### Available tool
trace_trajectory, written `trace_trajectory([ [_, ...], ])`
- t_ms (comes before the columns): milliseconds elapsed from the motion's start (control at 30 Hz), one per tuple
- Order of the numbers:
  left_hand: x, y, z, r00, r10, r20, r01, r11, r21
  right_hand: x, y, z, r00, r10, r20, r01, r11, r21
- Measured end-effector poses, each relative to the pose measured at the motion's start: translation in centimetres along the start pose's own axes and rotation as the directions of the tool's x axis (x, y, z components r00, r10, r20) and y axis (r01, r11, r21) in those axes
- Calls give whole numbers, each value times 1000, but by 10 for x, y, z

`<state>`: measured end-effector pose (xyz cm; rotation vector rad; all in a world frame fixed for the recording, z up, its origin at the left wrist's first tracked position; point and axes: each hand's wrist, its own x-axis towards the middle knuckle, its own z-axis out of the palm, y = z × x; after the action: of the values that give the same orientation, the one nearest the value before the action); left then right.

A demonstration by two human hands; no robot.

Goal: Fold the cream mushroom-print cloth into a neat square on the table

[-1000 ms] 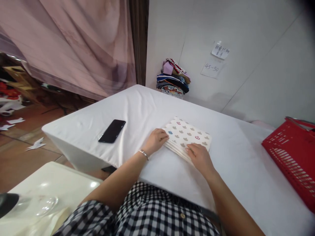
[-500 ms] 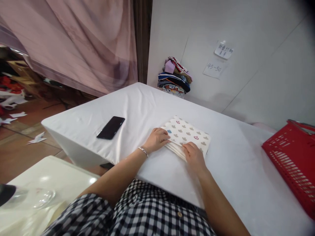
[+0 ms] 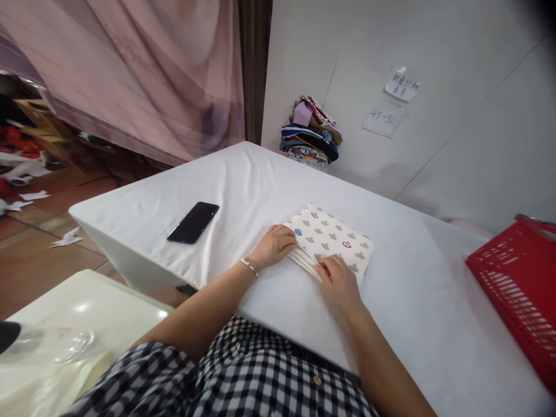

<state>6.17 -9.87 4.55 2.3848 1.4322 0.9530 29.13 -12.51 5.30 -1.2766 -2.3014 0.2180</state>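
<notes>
A folded cream cloth (image 3: pixel 332 237) printed with grey, red and blue shapes lies on the white-covered table (image 3: pixel 243 185). My left hand (image 3: pixel 274 245), with a bracelet at the wrist, rests on the cloth's near-left corner with its fingers curled over the edge. My right hand (image 3: pixel 339 281) lies on the near edge of the cloth, its fingers bent down against the layered folds. Both hands touch the cloth and it stays flat on the table.
A black phone (image 3: pixel 193 222) lies on the table to the left. A red plastic basket (image 3: pixel 516 278) stands at the right edge. A pile of folded clothes (image 3: pixel 311 133) sits by the far wall. A cream surface (image 3: pixel 87 324) with a glass sits lower left.
My right hand has slid left along the cloth's near edge, closer to my left hand. The left hand has hardly moved. The camera has shifted slightly.
</notes>
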Motion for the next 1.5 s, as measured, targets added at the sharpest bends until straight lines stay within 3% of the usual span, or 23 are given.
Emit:
trace_trajectory([
  [300, -1, -3, -1, 996, 88, -17, -88, 996, -1, 0, 6, 4, 999, -32, -6, 32, 999, 0],
  [867, -1, -4, 3, 988, 150, -31, -147, 986, 79, 1, 3, 7, 997, 72, -41, -67, 991, 112],
  [1000, -1, -2, 3, 986, 157, -55, -152, 984, 92, 0, 0, 7, 995, 5, -98, 2, 997, 78],
  [1133, -1, -3, 4, 985, 158, -65, -152, 985, 86, 0, -2, 9, 996, -50, -81, 51, 998, 22],
  [1500, 0, -2, 6, 988, 143, -58, -139, 988, 65, 1, 1, 11, 999, -9, -52, 8, 1000, -27],
])
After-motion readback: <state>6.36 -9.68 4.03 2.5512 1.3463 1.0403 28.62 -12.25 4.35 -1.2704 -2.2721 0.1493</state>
